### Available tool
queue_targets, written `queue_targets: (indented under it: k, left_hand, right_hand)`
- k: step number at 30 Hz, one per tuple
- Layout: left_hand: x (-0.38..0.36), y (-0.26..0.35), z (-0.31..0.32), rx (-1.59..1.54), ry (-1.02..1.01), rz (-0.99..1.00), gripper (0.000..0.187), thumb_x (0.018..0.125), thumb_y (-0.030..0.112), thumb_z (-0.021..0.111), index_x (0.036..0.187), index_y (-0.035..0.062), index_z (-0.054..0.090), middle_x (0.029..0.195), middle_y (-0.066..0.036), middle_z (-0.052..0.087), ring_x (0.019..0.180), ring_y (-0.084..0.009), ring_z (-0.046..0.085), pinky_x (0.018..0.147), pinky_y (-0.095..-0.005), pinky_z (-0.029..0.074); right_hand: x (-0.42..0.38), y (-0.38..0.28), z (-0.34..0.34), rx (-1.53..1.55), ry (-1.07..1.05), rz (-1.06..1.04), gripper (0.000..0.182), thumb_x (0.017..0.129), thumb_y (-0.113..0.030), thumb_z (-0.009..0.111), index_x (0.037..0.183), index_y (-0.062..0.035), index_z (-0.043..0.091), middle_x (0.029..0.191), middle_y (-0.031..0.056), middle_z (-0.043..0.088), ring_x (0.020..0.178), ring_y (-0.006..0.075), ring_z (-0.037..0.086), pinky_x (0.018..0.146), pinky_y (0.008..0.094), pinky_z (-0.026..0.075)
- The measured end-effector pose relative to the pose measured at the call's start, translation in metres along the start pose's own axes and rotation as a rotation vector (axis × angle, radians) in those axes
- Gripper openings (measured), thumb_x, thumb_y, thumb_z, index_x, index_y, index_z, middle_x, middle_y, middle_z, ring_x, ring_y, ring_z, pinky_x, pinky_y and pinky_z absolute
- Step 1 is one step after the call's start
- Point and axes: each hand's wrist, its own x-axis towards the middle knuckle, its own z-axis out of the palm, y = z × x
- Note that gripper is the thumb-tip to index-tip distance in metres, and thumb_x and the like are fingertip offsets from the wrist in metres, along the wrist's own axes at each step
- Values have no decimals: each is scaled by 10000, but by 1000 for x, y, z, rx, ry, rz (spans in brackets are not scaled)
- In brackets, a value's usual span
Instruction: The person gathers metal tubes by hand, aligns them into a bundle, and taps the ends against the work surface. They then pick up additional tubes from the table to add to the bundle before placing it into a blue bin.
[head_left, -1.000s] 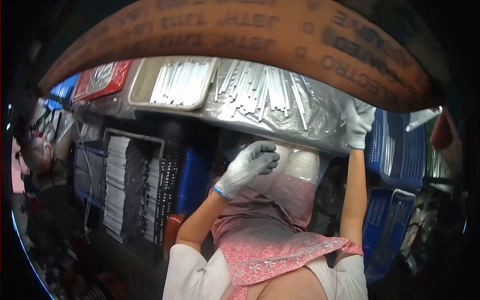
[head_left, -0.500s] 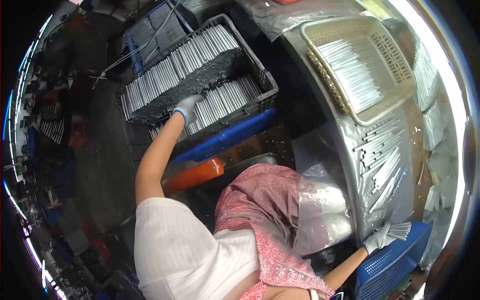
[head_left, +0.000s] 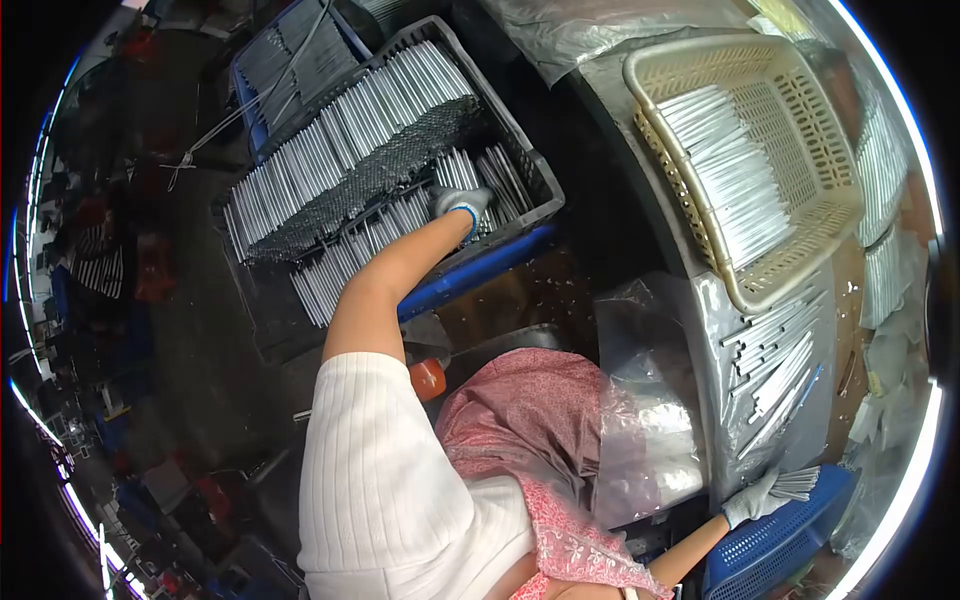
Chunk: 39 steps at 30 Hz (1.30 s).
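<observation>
My left hand (head_left: 462, 202), in a grey glove with a blue cuff, is in the black crate (head_left: 549, 205) at the upper left. Its fingers are closed around a bunch of silvery metal tubes (head_left: 457, 168) in the crate's near row; the fingertips are partly hidden. Black netting (head_left: 375, 178) lies between this row and the far row of tubes (head_left: 345, 130). At the lower right, my gloved right hand (head_left: 752, 500) grips a small bundle of metal tubes (head_left: 797, 484). That bundle is over the edge of a blue perforated basket (head_left: 765, 555).
On the bench to the right stands a beige basket (head_left: 745, 298) with many tubes inside. Loose tubes (head_left: 775, 375) lie on plastic sheeting below it. Behind the black crate is a blue crate (head_left: 243, 95). An orange object (head_left: 428, 379) sits beside my lap.
My left hand has moved right along the near row and closed around a bunch of tubes, which stands out from the others. My right hand still holds its bundle by the blue basket.
</observation>
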Motion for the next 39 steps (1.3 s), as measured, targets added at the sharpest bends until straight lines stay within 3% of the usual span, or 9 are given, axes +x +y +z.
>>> queue_targets:
  k: [1, 3, 6, 17, 19, 23, 31, 35, 39]
  left_hand:
    - [-10, -2, -16, -37, -4, 43, 753, 775, 369, 688, 1307, -35, 340, 1294, -221, 540, 1226, -293, 531, 1005, -387, 452]
    - [199, -39, 114, -177, -224, -68, 1014, 721, 426, 728, 1373, -154, 213, 1396, -355, 392, 1262, -341, 487, 1066, -386, 368]
    - [-35, -19, -50, -308, -229, 185, 652, 664, 235, 718, 1152, -158, 535, 1273, -325, 535, 1183, -356, 552, 995, -392, 431]
    - [10, -71, -75, -476, -218, 257, 541, 597, 167, 727, 1031, -141, 632, 1178, -288, 598, 1054, -346, 608, 903, -408, 485]
    - [-15, -81, -100, -518, -73, 461, 356, 638, 190, 676, 845, -99, 671, 892, -178, 651, 794, -257, 611, 714, -388, 499]
    - [-91, -95, -170, -990, -560, 502, 225, 748, 152, 600, 891, -21, 610, 723, -109, 590, 570, -227, 584, 551, -350, 505]
    - [-332, -102, -194, -1066, -1607, 366, 419, 700, 40, 614, 1089, 52, 458, 878, -19, 493, 742, -108, 530, 662, -283, 476]
    - [-434, -78, -127, -703, -1876, 349, 437, 751, 55, 604, 1165, 7, 473, 900, -45, 554, 750, -141, 564, 663, -305, 501]
    - [-532, -42, -13, -213, -1789, 825, 527, 713, 81, 681, 1205, -14, 518, 993, -89, 625, 862, -196, 619, 753, -328, 526]
  right_hand:
    - [3, 6, -2, -44, -9, -23, 703, 882, -50, 622, 1469, 43, 246, 1442, 176, 433, 1256, 256, 486, 1085, 353, 365]
    - [3, 6, -5, -83, -10, -38, 684, 877, -58, 638, 1456, 41, 287, 1436, 176, 437, 1254, 251, 486, 1082, 353, 372]
    - [-1, -7, -2, -5, -24, 16, 663, 879, -75, 634, 1444, 49, 311, 1426, 172, 455, 1257, 243, 485, 1090, 345, 356]
    - [9, 25, -10, 51, -11, 19, 611, 866, -75, 652, 1398, 54, 381, 1360, 134, 519, 1169, 227, 534, 1035, 335, 393]
    - [10, 33, -14, 304, -101, 153, 563, 858, -83, 665, 1351, 54, 429, 1305, 129, 547, 1109, 221, 555, 985, 322, 426]
    - [12, -5, -23, 382, -235, 328, 340, 847, -61, 635, 1169, -17, 535, 715, -16, 549, 484, 50, 431, 441, 212, 341]
    - [16, -35, -39, 549, -481, 571, 301, 818, -125, 652, 1071, -7, 540, 774, 35, 577, 569, 81, 536, 467, 229, 444]
    - [26, -34, -61, 710, -699, 688, 255, 817, -79, 635, 1024, 34, 538, 777, 82, 607, 614, 138, 597, 546, 261, 523]
    - [27, -55, -79, 946, -520, 494, 295, 822, -77, 658, 1059, 42, 529, 834, 127, 657, 720, 190, 675, 668, 304, 571]
